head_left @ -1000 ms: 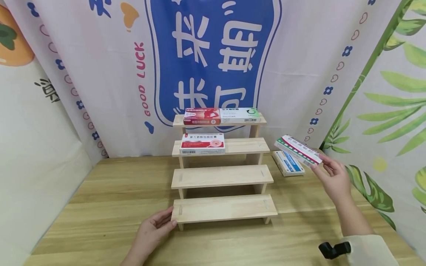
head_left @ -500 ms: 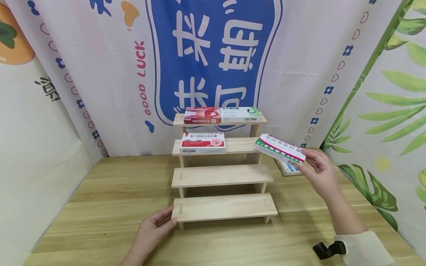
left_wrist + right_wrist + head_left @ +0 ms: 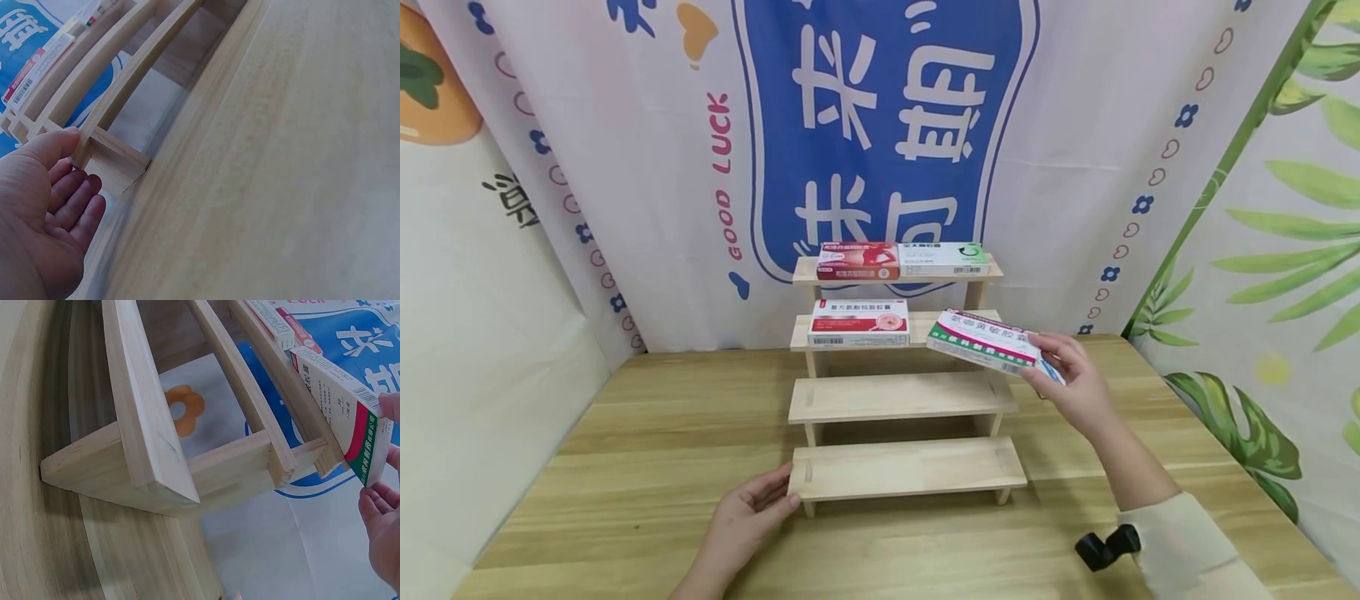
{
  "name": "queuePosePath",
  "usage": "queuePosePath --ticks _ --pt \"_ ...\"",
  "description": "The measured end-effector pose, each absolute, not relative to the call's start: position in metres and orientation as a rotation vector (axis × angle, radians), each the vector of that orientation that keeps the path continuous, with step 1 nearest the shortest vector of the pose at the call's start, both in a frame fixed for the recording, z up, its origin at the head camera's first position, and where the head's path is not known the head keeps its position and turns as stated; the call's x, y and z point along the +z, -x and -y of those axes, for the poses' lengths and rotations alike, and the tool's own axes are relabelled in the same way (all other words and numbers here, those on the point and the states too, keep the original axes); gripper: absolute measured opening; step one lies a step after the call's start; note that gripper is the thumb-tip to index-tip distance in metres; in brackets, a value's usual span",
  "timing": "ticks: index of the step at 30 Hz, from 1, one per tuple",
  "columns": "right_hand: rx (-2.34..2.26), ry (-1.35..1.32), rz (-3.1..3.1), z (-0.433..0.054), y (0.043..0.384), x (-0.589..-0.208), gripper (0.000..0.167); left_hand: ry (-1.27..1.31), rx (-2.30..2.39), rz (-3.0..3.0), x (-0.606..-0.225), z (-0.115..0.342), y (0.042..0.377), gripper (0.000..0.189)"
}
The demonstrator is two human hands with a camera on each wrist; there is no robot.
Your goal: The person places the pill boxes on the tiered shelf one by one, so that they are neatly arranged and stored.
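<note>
A stepped wooden display stand point(image 3: 902, 396) with several tiers is on the table. My left hand point(image 3: 747, 515) pinches the left end of its lowest board; in the left wrist view the thumb point(image 3: 56, 145) lies on the board's end. My right hand point(image 3: 1070, 382) grips the right end of a white medicine box point(image 3: 981, 340) with magenta and green bands. That box is tilted, just over the right part of the second tier from the top. On the same tier's left lies a red-and-white medicine box point(image 3: 858, 322).
The top tier bears a red medicine box point(image 3: 858, 261) and a white-and-green medicine box point(image 3: 943, 259). A blue-and-white medicine box point(image 3: 1051, 370) on the table is mostly hidden behind the right hand and its box. A printed curtain point(image 3: 1060, 150) hangs behind the stand.
My right hand has carried the magenta-and-green medicine box leftward, from beside the stand to over the second tier. My left hand has stayed at the lowest board.
</note>
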State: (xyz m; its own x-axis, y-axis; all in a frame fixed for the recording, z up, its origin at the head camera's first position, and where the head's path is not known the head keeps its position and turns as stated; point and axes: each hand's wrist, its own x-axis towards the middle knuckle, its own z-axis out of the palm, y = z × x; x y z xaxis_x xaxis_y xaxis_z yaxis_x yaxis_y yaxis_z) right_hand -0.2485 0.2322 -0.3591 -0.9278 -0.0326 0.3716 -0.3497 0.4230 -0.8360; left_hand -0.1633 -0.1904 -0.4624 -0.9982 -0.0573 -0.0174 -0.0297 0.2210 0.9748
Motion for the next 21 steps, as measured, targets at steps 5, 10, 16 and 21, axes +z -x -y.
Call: queuePosePath --ticks 5,10,16,21 --pt "1.475 -0.337 2.43 -0.229 0.253 -0.359 0.053 -0.083 -1.942 2.438 -0.461 0.19 0.162 0.048" --pt "1.423 -0.335 2.42 -0.225 0.259 -0.359 0.05 -0.077 -1.947 2.427 -0.461 0.191 0.162 0.047" --pt "1.339 -0.201 2.425 -0.219 0.266 -0.358 0.046 -0.086 -1.945 2.436 -0.462 0.191 0.162 0.048" --pt "1.362 -0.114 2.412 -0.211 0.271 -0.356 0.042 -0.079 -1.938 2.437 -0.462 0.191 0.161 0.048"
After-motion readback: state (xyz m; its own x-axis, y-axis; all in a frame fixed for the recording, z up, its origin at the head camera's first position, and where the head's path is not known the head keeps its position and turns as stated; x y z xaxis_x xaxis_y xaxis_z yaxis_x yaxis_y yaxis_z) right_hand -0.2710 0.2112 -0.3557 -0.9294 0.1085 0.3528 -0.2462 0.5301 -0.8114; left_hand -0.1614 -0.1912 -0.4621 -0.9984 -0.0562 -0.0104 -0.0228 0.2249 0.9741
